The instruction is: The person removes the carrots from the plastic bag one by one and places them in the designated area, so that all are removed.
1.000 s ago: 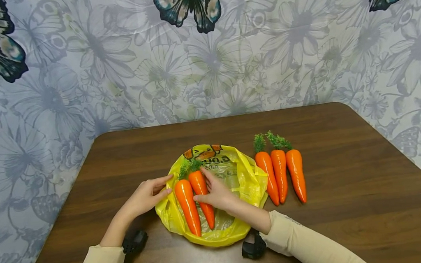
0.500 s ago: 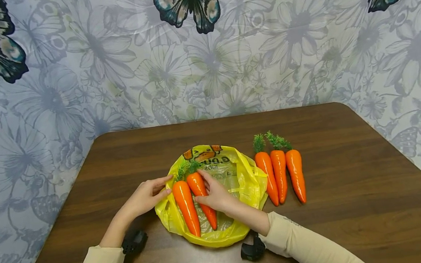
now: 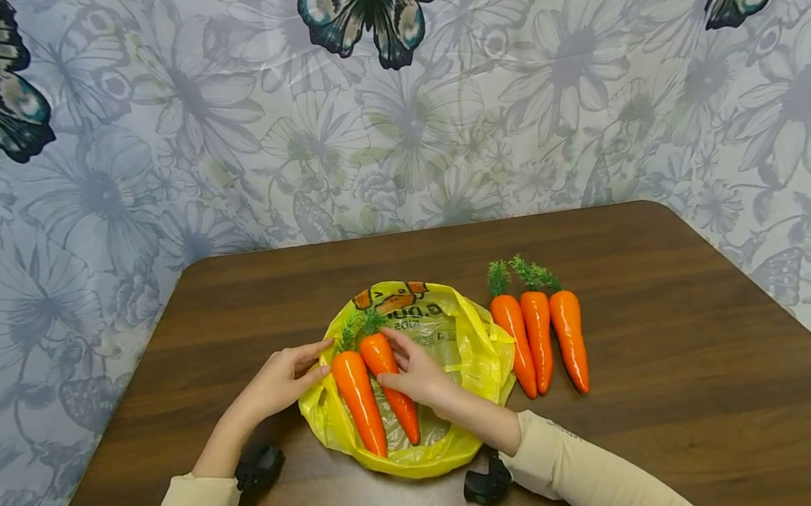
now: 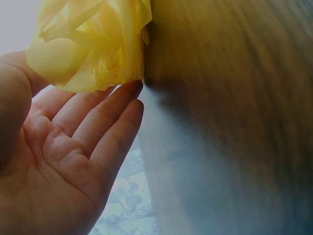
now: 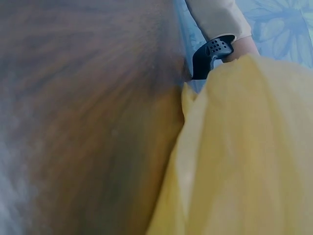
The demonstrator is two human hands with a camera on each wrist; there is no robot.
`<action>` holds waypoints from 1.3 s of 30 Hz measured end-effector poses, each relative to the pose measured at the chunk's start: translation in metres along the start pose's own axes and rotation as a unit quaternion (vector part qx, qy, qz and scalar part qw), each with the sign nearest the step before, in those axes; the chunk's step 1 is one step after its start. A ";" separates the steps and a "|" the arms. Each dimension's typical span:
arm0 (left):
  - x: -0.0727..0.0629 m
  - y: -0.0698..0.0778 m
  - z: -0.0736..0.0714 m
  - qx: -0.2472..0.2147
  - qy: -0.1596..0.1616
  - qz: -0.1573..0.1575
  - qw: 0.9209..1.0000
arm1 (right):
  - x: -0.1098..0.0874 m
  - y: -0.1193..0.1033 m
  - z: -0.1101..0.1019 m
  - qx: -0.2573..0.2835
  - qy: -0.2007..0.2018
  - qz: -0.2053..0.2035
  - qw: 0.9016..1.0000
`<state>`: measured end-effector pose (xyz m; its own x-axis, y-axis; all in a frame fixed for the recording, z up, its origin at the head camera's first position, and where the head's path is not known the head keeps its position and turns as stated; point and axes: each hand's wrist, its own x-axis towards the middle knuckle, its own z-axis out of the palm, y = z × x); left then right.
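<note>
Two orange toy carrots with green tops lie side by side in the open mouth of a yellow plastic bag (image 3: 485, 350), the left carrot (image 3: 360, 403) a little lower than the right carrot (image 3: 396, 389). My right hand (image 3: 422, 371) reaches over the bag and holds the right carrot, thumb across its middle and fingers by its upper end. At the bag's left rim rests my left hand (image 3: 287, 377). In the left wrist view its straight fingers (image 4: 115, 117) lie along the outside of the bag. Yellow plastic hides the right hand in the right wrist view.
Three more carrots (image 3: 538, 338) lie just right of the bag on the brown wooden table (image 3: 676, 422). A patterned wall (image 3: 566, 113) with butterflies stands behind the table. Black wrist devices (image 3: 488, 481) hang by both forearms.
Both carrots in the bag have shifted slightly: the left one a little left, the right one's tip a little right. The right hand moved slightly with them; the left hand stays at the rim.
</note>
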<state>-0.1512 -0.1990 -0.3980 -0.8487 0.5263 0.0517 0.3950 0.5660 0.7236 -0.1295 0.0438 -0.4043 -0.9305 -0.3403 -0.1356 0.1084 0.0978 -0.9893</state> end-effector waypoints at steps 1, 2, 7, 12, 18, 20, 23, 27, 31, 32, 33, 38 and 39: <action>0.000 0.000 0.000 0.000 0.000 0.000 1.000 | 0.000 0.000 0.000 0.005 -0.001 0.002 1.000; 0.000 0.000 0.000 0.000 0.001 0.000 1.000 | 0.000 0.000 -0.001 0.012 -0.002 0.005 1.000; 0.001 0.000 0.000 -0.003 0.003 0.001 1.000 | -0.001 -0.002 -0.004 0.044 -0.006 0.004 0.999; 0.001 0.000 0.000 -0.005 0.002 0.004 1.000 | -0.003 -0.004 -0.007 0.094 -0.022 -0.001 0.995; 0.001 0.002 0.000 -0.004 0.000 0.002 1.000 | -0.007 -0.006 -0.014 0.143 -0.036 0.002 0.989; 0.001 0.002 -0.001 -0.004 0.000 0.001 1.000 | -0.008 -0.007 -0.017 0.152 -0.037 0.001 0.988; 0.000 0.002 -0.001 -0.004 -0.002 -0.003 1.000 | -0.010 -0.010 -0.022 0.161 -0.038 0.000 0.986; 0.000 0.003 -0.002 -0.005 -0.003 -0.007 1.000 | -0.013 -0.014 -0.028 0.173 -0.039 -0.001 0.984; 0.000 0.003 -0.002 -0.007 -0.002 -0.006 1.000 | -0.015 -0.017 -0.035 0.177 -0.037 0.002 0.984; 0.000 0.003 -0.002 -0.008 -0.002 -0.006 1.000 | -0.016 -0.017 -0.036 0.176 -0.036 0.004 0.984; 0.000 0.003 -0.001 -0.010 -0.002 -0.005 1.000 | -0.017 -0.018 -0.038 0.177 -0.035 0.006 0.984; 0.001 0.003 0.001 -0.012 -0.006 -0.008 1.000 | -0.023 -0.021 -0.048 0.176 -0.035 0.003 0.984; 0.002 0.003 0.001 -0.011 -0.006 -0.008 1.000 | -0.024 -0.021 -0.050 0.177 -0.036 0.003 0.984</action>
<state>-0.1511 -0.1960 -0.3962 -0.8508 0.5245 0.0319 0.3731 0.5603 0.7395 -0.1271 0.0963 -0.3772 -0.9039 -0.4068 -0.1323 0.2406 -0.2277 -0.9436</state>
